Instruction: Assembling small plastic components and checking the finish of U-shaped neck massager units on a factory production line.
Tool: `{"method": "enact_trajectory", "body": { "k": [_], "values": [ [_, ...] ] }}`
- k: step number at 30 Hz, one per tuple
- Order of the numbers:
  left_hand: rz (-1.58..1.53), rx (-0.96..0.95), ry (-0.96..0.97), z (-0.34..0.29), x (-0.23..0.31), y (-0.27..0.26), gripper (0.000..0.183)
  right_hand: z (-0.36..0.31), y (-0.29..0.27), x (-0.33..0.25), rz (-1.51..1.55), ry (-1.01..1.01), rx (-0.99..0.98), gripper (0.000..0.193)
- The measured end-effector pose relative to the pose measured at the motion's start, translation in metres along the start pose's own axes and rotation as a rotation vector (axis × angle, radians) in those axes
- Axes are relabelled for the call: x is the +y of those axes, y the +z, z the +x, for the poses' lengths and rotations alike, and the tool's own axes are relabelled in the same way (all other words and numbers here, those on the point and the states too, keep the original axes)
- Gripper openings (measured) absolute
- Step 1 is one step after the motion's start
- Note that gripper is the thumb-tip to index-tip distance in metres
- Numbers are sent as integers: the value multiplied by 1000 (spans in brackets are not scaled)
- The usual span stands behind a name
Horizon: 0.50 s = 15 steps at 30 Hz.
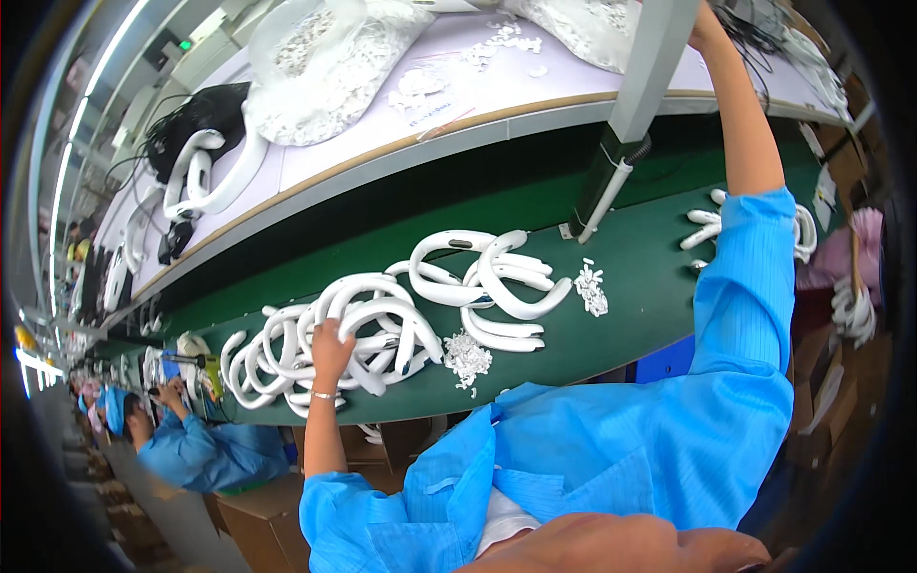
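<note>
My left hand [331, 355] reaches into a heap of white curved neckband housings [277, 349] on the green bench. Its fingers are bent round one white curved neckband [336, 301] at the top of the heap. To the right of the heap lies a small pile of white plastic bits [467, 357]. My right hand [705, 29] is stretched far up to the raised shelf, beside some black cables [750, 38]. A grey post partly covers that hand, and its fingers cannot be made out.
More white neckbands [487, 277] lie mid-bench, beside a second pile of small bits [591, 289]. A grey post [650, 72] rises from the bench. Clear bags of white parts [320, 72] sit on the shelf [535, 86]. A co-worker in blue [205, 449] works at left.
</note>
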<state>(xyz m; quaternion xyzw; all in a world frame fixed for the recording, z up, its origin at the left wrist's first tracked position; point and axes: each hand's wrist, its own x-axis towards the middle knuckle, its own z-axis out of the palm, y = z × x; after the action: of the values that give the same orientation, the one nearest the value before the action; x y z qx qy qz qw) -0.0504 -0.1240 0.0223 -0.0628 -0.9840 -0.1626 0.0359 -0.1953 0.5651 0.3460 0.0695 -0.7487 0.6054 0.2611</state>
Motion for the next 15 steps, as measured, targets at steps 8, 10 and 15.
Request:
{"method": "enact_trajectory", "body": {
  "k": [8,10,15],
  "values": [
    [381,5,-93,-26,40,22,36,81,21,76,-1141,-222,-412,45],
    [418,4,-91,-27,43,31,37,92,26,90,-986,-167,-505,41],
    [474,114,-116,-36,45,53,40,113,29,100,-1117,-290,-724,51]
  ]
}}
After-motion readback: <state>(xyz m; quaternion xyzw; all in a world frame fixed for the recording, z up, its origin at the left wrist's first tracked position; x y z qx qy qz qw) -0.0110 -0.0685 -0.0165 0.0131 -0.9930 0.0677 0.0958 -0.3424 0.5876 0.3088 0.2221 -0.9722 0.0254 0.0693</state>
